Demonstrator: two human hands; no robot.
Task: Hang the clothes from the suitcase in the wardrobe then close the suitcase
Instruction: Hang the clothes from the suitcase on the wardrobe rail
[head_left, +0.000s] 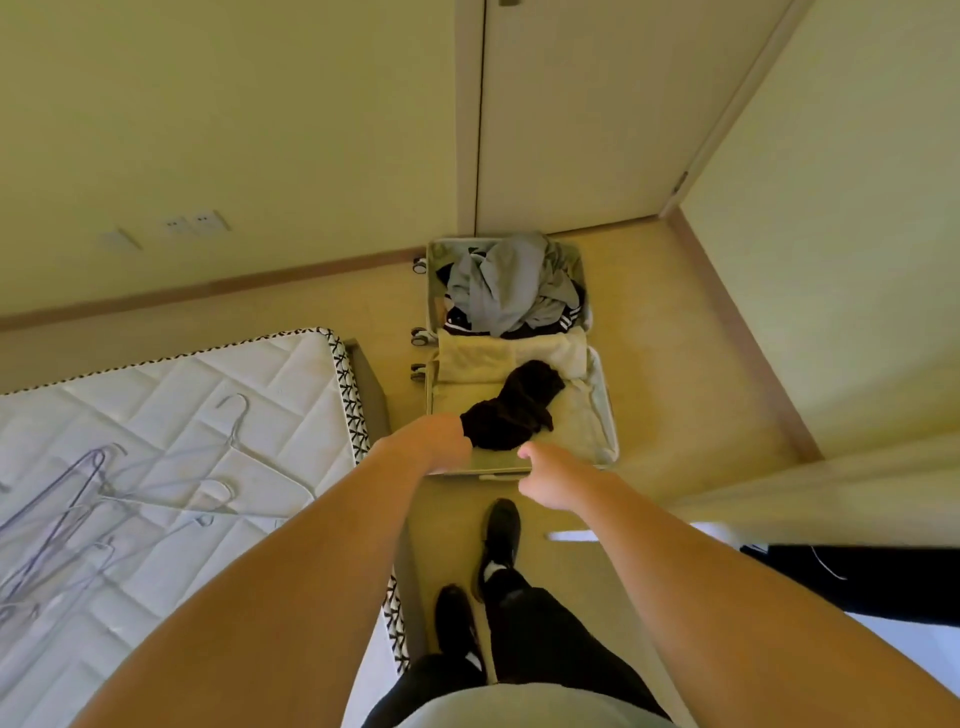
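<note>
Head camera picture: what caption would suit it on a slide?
Left hand grips a black garment over the open suitcase; right hand reaches alongside.
</note>
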